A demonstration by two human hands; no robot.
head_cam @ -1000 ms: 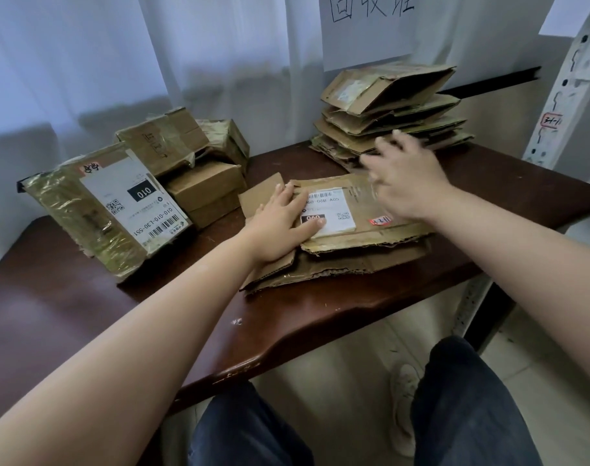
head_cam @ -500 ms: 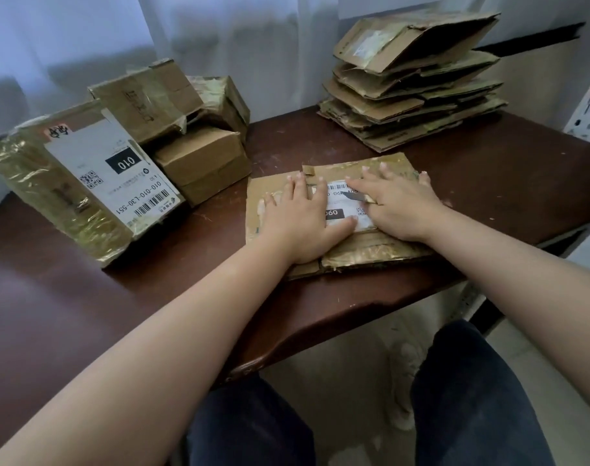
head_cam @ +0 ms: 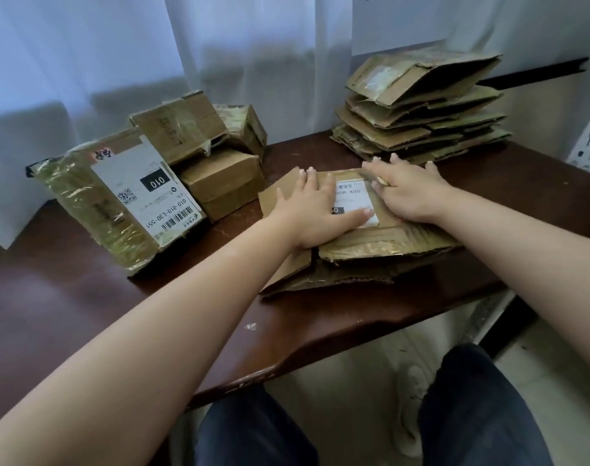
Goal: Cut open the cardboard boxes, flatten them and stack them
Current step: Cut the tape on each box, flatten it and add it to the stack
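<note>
Both hands are down flat on the flattened box (head_cam: 354, 250) at the centre of the frame, near the front edge of the dark brown bench (head_cam: 85, 314). The left hand (head_cam: 312, 213) has its fingers straight and spread, palm pressing the left half of the cardboard, thumb stretched across the lower edge of the white shipping label (head_cam: 354, 203). The right hand (head_cam: 409, 191) lies open too, fingers splayed toward the upper left, pressing the right half just beside that label; something small and pale shows between its fingers, too small to make out. The box's front flaps fan out beneath the left wrist, edges ragged. Upper right of the frame, the stack of flattened boxes (head_cam: 421, 112) sits at the back of the bench, layers uneven, the top one gaping slightly. Over on the left, the large taped box (head_cam: 119, 203) leans tilted with its "010" label facing up, and just beside it, right of it, a cluster of smaller uncut boxes (head_cam: 216, 159) is piled together. White curtains (head_cam: 152, 62) hang behind, and dark trousers (head_cam: 471, 408) show at the bottom.
</note>
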